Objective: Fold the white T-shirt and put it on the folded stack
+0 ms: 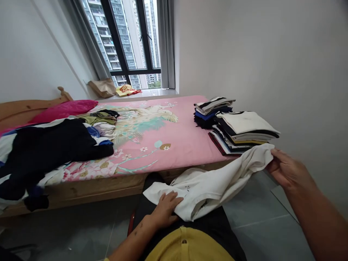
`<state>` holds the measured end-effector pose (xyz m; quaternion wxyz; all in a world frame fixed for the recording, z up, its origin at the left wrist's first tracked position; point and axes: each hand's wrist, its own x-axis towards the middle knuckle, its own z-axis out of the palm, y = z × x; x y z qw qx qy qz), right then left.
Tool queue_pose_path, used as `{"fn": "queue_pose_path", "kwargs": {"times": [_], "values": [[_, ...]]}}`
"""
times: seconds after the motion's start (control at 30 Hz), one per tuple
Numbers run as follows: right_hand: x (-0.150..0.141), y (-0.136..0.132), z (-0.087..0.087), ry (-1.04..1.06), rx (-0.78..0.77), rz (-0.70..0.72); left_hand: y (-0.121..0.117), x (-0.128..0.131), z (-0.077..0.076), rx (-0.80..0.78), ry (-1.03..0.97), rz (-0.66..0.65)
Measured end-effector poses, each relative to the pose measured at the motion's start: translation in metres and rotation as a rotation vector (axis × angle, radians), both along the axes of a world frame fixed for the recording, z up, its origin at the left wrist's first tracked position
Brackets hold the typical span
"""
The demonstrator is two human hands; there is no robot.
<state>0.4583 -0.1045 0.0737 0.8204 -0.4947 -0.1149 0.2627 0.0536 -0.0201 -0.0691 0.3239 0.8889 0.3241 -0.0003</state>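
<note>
A white T-shirt (pixel 214 181) with a small dark print lies partly across my lap, one end pulled up to the right. My right hand (pixel 286 168) pinches that raised end, with the fabric stretched and creased towards it. On the shirt's left part rests my left hand (pixel 167 206), its fingers laid over the cloth near the print. Just beyond my right hand, a stack of folded clothes (pixel 247 125) with a white shirt on top sits at the bed's right end. Behind it stands a smaller folded pile (pixel 212 110) with a striped top piece.
The bed (pixel 174 145) has a pink floral sheet. On its left lies a loose heap of clothes (pixel 54 145), partly hanging over the edge, near a magenta pillow (pixel 65 110). A brown paper bag (pixel 103 88) and a yellow packet (pixel 127 90) are by the window. A wall rises at right.
</note>
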Motion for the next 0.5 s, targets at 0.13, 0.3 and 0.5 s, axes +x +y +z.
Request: {"fn": "queue_pose_path", "kwargs": {"times": [0.13,0.3,0.5], "values": [[0.017,-0.009,-0.020,0.002,-0.035,-0.038,0.018,0.004,-0.003,-0.017,-0.278,0.199],[0.031,-0.003,-0.007,-0.103,-0.191,-0.069,0.070,-0.015,0.085,-0.101,-0.617,0.643],[0.038,-0.003,0.089,-0.315,0.243,-0.181,0.090,-0.049,0.231,0.136,-0.879,0.697]]}}
